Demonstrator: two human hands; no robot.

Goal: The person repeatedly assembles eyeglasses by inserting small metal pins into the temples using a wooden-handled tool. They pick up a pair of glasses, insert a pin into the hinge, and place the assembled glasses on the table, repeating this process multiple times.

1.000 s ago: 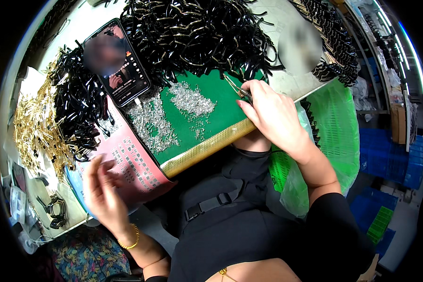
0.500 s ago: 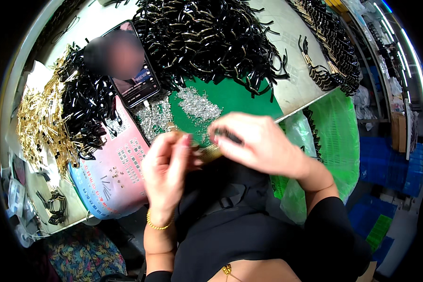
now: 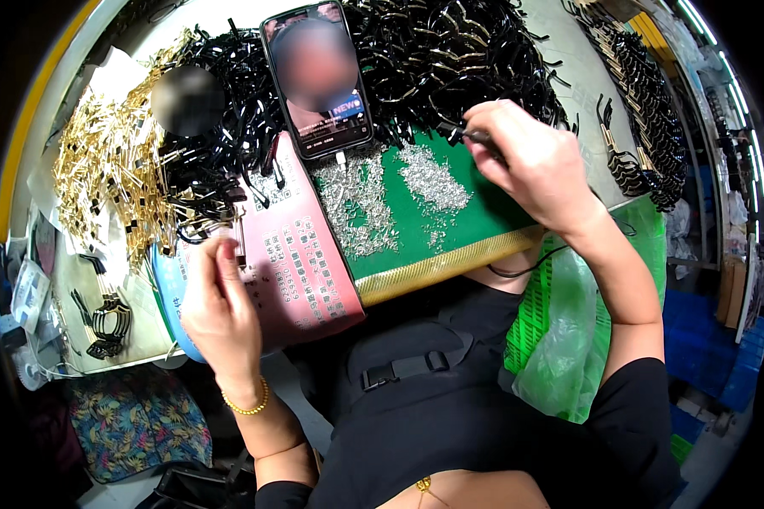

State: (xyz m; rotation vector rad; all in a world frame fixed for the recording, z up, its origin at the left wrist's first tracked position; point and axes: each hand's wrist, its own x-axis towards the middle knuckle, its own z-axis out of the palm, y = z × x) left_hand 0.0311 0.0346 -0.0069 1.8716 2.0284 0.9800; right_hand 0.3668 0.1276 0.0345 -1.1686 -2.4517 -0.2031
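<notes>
Hands apart, left to right: gold strips (image 3: 102, 182) heaped on the counter (image 3: 562, 38); left hand (image 3: 221, 314) at a slim gold piece (image 3: 240, 231) over a pink sheet (image 3: 314, 284), grip indeterminable; phone (image 3: 317, 81), far; silver bits (image 3: 437, 182) on green mat (image 3: 488, 233); right hand (image 3: 530, 165) clamped on a dark implement (image 3: 479, 136).

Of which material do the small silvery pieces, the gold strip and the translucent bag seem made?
Small silvery pieces: probably shiny metal, judging by bright glints.
Gold strip: perhaps plastic or foil; glossy, finely textured, base unclear.
Translucent bag: likely thin, glossy plastic, judging by wrinkles.
</notes>
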